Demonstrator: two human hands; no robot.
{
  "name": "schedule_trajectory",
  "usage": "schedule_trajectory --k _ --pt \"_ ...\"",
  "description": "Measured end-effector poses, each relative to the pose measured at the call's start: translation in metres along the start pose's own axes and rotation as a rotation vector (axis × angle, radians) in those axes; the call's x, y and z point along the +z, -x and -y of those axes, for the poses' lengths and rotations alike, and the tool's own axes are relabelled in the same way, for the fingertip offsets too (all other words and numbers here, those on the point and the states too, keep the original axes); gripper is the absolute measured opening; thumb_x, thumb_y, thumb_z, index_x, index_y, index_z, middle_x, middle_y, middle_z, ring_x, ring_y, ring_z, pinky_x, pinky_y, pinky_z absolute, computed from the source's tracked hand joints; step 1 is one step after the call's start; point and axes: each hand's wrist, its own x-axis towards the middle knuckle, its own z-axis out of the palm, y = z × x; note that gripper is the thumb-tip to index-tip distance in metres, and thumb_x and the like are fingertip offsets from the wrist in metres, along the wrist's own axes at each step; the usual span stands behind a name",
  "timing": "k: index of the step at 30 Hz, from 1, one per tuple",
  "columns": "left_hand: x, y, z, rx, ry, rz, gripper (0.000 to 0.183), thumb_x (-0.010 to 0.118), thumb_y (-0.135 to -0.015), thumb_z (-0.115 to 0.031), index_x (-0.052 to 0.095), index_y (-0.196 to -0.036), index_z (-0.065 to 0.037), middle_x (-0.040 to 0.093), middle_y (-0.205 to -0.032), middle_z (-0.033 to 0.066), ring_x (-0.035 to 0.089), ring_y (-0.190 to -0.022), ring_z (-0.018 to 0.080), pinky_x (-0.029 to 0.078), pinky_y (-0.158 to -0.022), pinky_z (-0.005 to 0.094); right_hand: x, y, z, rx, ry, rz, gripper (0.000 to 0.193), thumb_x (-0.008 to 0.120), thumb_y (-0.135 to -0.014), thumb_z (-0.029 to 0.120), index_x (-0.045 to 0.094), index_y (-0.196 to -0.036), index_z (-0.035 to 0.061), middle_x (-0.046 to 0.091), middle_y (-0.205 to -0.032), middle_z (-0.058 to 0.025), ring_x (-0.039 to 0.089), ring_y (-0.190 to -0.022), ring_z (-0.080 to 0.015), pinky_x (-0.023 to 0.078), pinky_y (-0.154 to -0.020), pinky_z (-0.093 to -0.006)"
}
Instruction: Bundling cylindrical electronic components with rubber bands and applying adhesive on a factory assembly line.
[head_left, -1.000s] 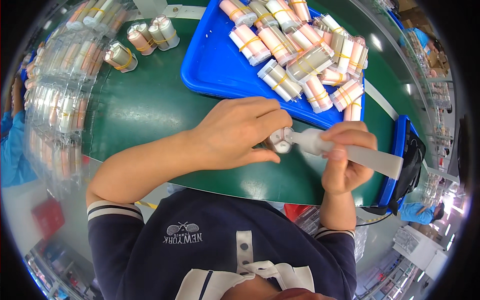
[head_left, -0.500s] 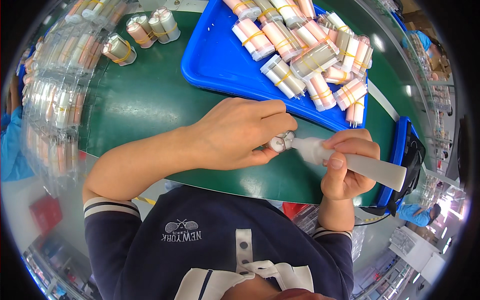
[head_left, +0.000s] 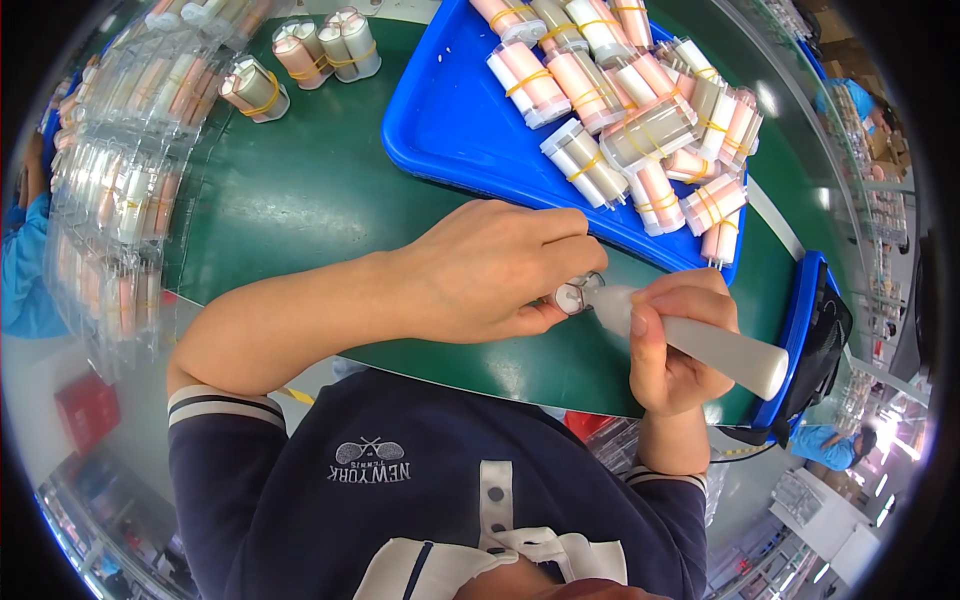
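Observation:
My left hand [head_left: 490,272] is closed around a small bundle of clear-ended tubes [head_left: 571,298], and only its white end face shows between thumb and fingers. My right hand [head_left: 680,335] grips a translucent white squeeze bottle [head_left: 738,352], fingers wrapped round its upper body. The bottle lies tilted, base toward the lower right. Its narrow tip points at the end of the bundle, very close to it; whether they touch I cannot tell.
Beyond my hands a blue tray [head_left: 440,150] holds many pink, white and grey tube bundles [head_left: 650,130] with yellow rubber bands. Three more bundles [head_left: 305,55] stand on the green table [head_left: 270,200] at far left. Clear plastic trays [head_left: 130,200] of tubes are stacked leftmost. A blue-edged bin [head_left: 795,330] is right.
The bottle and my right hand have moved slightly left relative to the bundle, with the tip nearer its end. My left hand keeps its hold. The whole view has shifted a little.

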Motion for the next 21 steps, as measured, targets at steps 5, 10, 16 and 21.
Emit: schedule_trajectory --k 5,10,16,21 --pt "-0.002 0.000 0.002 0.032 -0.039 -0.026 0.042 0.071 -0.061 -0.010 0.053 -0.098 -0.006 0.051 -0.082 0.0055 0.055 -0.066 0.0229 0.045 -0.055 0.0322 -0.006 0.006 -0.007 0.000 -0.064 -0.095 0.013 0.064 -0.073 0.002 0.051 -0.078 -0.0010 0.055 -0.075 -0.0119 0.056 -0.060 -0.0229 0.044 -0.049 -0.0282" --pt "-0.006 -0.004 -0.005 0.033 0.051 0.035 0.049 0.074 -0.058 -0.012 0.054 -0.103 -0.008 0.052 -0.083 0.0051 0.055 -0.067 0.0213 0.046 -0.057 0.0313 -0.010 0.009 -0.006 0.028 -0.137 -0.258 0.013 0.062 -0.076 0.006 0.051 -0.077 -0.0009 0.052 -0.072 -0.0105 0.056 -0.061 -0.0230 0.044 -0.049 -0.0276" --pt "-0.004 0.000 -0.002 -0.012 0.049 0.036 0.041 0.075 -0.057 -0.013 0.055 -0.094 -0.007 0.050 -0.081 0.0045 0.054 -0.064 0.0210 0.045 -0.054 0.0313 -0.010 0.009 -0.003 0.006 -0.097 -0.123 0.017 0.065 -0.074 0.007 0.051 -0.079 -0.0001 0.053 -0.071 -0.0094 0.057 -0.058 -0.0225 0.043 -0.044 -0.0267" --pt "0.001 0.001 0.001 0.035 0.009 -0.020 0.043 0.077 -0.055 -0.016 0.055 -0.092 -0.007 0.048 -0.079 0.0050 0.052 -0.063 0.0217 0.043 -0.052 0.0320 -0.006 0.008 -0.002 -0.020 -0.061 -0.098 0.019 0.068 -0.073 0.008 0.051 -0.079 0.0004 0.055 -0.070 -0.0081 0.057 -0.059 -0.0212 0.044 -0.045 -0.0267"
